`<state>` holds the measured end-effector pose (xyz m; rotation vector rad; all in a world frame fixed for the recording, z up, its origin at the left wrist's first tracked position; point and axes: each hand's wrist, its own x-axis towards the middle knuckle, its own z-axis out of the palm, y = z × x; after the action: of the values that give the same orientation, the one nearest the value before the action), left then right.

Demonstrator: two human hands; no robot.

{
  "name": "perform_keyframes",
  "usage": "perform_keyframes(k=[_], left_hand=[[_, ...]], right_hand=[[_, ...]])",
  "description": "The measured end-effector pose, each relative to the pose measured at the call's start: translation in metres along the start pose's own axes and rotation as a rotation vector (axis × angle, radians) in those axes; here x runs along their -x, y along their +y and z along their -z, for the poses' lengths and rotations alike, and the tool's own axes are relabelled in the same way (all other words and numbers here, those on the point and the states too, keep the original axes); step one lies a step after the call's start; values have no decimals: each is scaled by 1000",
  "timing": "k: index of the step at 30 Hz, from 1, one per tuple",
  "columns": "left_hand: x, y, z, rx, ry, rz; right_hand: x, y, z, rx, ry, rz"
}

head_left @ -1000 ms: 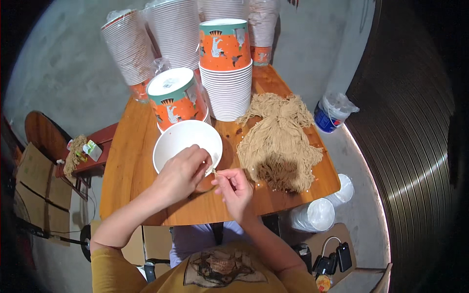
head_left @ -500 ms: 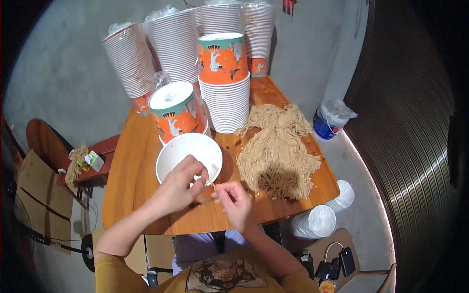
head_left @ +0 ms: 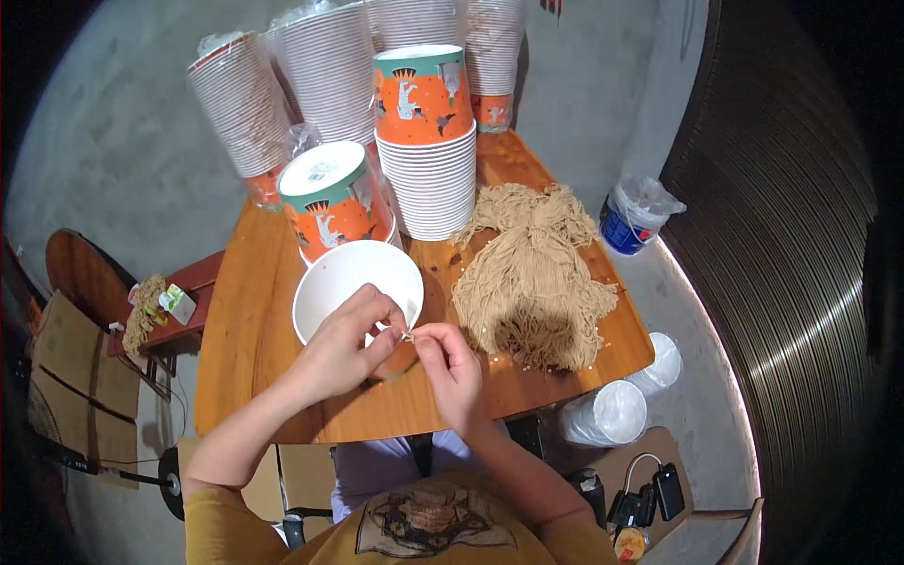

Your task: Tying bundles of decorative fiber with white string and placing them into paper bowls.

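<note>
My left hand [head_left: 347,344] reaches over the near rim of a white paper bowl [head_left: 348,268], thumb and forefinger pinched. Just right of it, my right hand [head_left: 452,372] also pinches, so the fingertips of both nearly meet by the bowl's near right edge. Between them is a tiny pale, thread-like bit, too small to name. To the right lies a bundle of tan yarn strands [head_left: 527,268], tied near its far end and darker at the near end. Small white specks lie around the yarn.
An upside-down orange and green paper bucket [head_left: 334,202] stands behind the bowl. A taller stack of paper buckets [head_left: 427,184] and several plastic-wrapped stacks fill the table's [head_left: 250,367] far side. A blue pail [head_left: 626,231] and white tubs [head_left: 612,414] stand on the floor at right.
Both hands stay pinched by the bowl, their fingertips now closer together. The whole scene has shifted slightly up and left in the view.
</note>
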<state>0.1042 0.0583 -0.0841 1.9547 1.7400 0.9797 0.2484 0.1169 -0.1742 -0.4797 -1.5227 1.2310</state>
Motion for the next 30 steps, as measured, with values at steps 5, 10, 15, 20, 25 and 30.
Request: perform_keyframes(k=[5, 10, 15, 20, 25, 30], left_hand=[[1, 1, -2, 1, 13, 4], [1, 0, -3, -121, 48, 12], [0, 5, -5, -75, 66, 90], [1, 3, -2, -25, 50, 102], [2, -1, -6, -55, 83, 80], [5, -3, -7, -114, 107, 43]], right_hand=[[3, 13, -3, -91, -37, -170], [4, 9, -1, 211, -31, -12], [7, 9, 2, 393, -37, 83], [6, -2, 2, 282, -12, 29], [7, 4, 0, 279, -6, 90], [17, 6, -2, 273, -32, 68]])
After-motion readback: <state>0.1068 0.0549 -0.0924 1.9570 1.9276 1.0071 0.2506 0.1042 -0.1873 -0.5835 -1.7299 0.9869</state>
